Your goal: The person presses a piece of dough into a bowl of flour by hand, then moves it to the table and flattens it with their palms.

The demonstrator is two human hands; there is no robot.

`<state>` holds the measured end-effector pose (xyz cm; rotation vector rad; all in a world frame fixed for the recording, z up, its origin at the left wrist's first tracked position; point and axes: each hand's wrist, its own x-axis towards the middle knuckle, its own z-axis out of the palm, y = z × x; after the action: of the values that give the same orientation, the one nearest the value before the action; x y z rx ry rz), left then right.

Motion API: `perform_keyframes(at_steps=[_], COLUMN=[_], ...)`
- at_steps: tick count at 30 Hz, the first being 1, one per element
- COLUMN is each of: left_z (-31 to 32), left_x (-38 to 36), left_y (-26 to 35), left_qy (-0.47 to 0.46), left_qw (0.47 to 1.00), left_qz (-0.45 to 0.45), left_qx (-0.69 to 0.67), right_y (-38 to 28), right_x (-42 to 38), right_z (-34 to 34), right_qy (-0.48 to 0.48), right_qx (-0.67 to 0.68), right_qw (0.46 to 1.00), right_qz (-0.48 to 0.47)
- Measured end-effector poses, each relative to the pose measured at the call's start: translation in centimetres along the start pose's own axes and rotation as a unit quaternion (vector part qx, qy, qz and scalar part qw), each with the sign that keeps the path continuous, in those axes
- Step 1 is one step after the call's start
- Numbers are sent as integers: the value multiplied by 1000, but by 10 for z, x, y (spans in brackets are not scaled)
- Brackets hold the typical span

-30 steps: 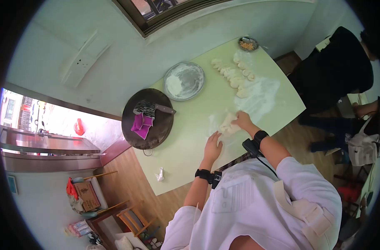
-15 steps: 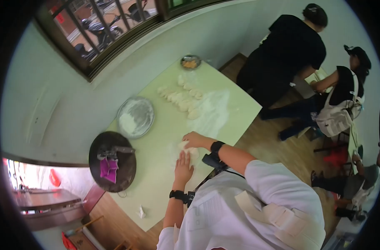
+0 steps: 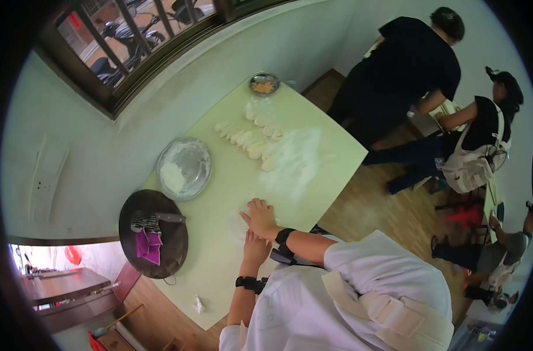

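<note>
My right hand (image 3: 259,217) lies palm down over the pale green table (image 3: 219,275), its fingers spread. Just below it, my left hand (image 3: 256,247) points forward, fingers stretched out and tips partly covered by the right hand. Any dough beneath the hands is hidden. Farther up the table, pale dough pieces (image 3: 246,140) lie in rows beside a patch of white flour (image 3: 301,161). A round metal tray (image 3: 199,169) with flour stands to the left.
A dark round board (image 3: 176,245) holds a purple packet (image 3: 148,245) and a knife-like tool. A small bowl (image 3: 264,84) with orange bits stands at the far corner. A crumpled white scrap (image 3: 198,304) lies near the front edge. Several people are at the right.
My right hand has moved down from the dough it was gripping and now lies over my left fingertips, fingers spread. The dough between my hands has gone out of sight. The view has shifted slightly.
</note>
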<state>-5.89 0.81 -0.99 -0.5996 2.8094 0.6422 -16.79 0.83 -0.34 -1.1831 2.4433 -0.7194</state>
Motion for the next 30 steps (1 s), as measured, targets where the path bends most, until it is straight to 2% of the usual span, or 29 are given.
perform_keyframes(at_steps=[2,4,5,10,14,22,28,30], left_z=[-12,-21,-25,-38,-40,-50,-54,-49], left_x=[-14,-36,-47,-82,-80,-43,-36,-39], left_y=[-6,-12,-16,-35,-40,-30,-16,-10], left_qy=[22,112,107,182,201,267,317,348], left_qw=[998,989,989,960,944,921,910,877], left_qz=[-1,-8,-25,-158,-204,-207,-197,-195], left_qx=[-57,-98,-99,-143,-163,-195,-183,-269], right_y=[5,10,13,10,13,20,25,25], right_x=[1,2,5,19,26,45,47,46], right_z=[-1,3,5,4,4,-1,4,5], right_qy=[5,-10,-9,-2,-19,-55,-23,-13], right_qx=[-63,-81,-106,-124,-121,-118,-102,-63], right_qw=[996,993,989,985,982,965,960,965], right_qz=[-62,-88,-106,-116,-141,-230,-260,-254])
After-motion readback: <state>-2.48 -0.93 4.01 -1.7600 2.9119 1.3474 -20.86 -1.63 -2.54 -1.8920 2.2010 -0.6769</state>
